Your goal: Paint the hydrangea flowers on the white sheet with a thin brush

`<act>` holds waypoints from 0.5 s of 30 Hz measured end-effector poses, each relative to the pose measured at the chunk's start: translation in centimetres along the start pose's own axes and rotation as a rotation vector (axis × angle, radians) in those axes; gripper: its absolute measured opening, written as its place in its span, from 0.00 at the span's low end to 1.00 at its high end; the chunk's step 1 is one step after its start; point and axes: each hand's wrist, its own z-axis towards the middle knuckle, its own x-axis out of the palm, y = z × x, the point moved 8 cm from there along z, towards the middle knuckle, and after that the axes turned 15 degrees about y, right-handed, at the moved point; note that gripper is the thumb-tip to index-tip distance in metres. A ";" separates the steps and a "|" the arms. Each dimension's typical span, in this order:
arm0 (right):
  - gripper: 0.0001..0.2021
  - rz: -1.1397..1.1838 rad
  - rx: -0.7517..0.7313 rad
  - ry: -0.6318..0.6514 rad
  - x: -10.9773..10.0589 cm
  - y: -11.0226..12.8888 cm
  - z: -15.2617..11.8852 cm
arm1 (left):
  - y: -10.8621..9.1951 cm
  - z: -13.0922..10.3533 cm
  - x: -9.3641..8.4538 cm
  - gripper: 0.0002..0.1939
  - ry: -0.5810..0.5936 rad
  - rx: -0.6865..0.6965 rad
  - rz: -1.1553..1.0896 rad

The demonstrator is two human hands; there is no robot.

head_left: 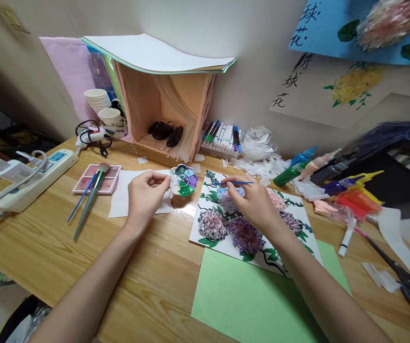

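My left hand (148, 193) pinches the edge of a small flower-shaped paint palette (184, 180) with green, purple and blue paint in its wells. A thin blue paintbrush (241, 182) is gripped in the fingers of my right hand (253, 202), its tip over the upper left of a white flower picture (198, 232). Raised flower heads in grey, purple, blue and pink cover that picture, among painted green leaves and dark stems. My right wrist and forearm hide part of it. Under the picture lies a light green sheet (233, 295).
On the left, a large brush (89, 205) and another thin brush (83, 196) rest against a pink case (92, 172) beside a white sheet (119, 200). A power strip (36, 181) stands farther left. Paint bottles (290, 174), scissors (401, 274) and a marker box (221, 143) are also around.
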 end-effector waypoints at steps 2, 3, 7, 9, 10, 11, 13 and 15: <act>0.12 0.013 -0.001 -0.007 0.0 0.0 0.0 | 0.0 0.0 0.0 0.09 0.002 -0.002 -0.003; 0.12 0.017 -0.007 -0.006 0.0 0.0 0.0 | 0.1 0.0 0.0 0.09 0.001 0.000 -0.002; 0.12 0.011 -0.022 -0.017 -0.2 0.0 -0.1 | 0.2 0.0 0.0 0.09 0.003 0.024 -0.015; 0.12 0.008 -0.044 -0.095 -1.1 0.2 -0.4 | 0.3 0.0 0.2 0.10 0.013 0.031 -0.026; 0.11 0.009 -0.062 -0.145 -1.7 0.4 -0.6 | 0.3 0.0 0.2 0.10 0.019 0.034 -0.030; 0.11 0.014 -0.079 -0.194 -2.2 0.6 -0.9 | 0.3 0.0 0.3 0.10 0.022 0.034 -0.036; 0.11 0.056 -0.114 -0.265 -3.1 1.0 -1.6 | 0.5 0.1 0.4 0.10 0.034 0.013 -0.065; 0.11 0.143 -0.159 -0.298 -3.5 1.5 -2.2 | 0.7 0.2 0.7 0.11 0.059 -0.026 -0.111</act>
